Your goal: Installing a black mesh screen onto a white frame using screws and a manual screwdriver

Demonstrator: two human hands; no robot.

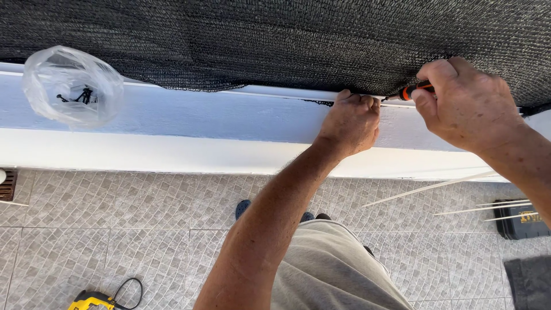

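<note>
A mesh netting hangs behind and above a ledge. On the ledge at far left sits a plastic bag with small fasteners inside. Further right, the left hand rests on the ledge's top edge, just left of the right hand, which grips a screwdriver. On the tiled floor below, a power drill lies at the near left and a tool case at right.

Screwdriver mostly hidden in right hand; yellow tool cut by bottom edge.

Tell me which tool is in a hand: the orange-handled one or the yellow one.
The orange-and-black-handled tool, gripped by the right hand against the black mesh. The yellow power tool lies untouched on the tiled floor.
</note>
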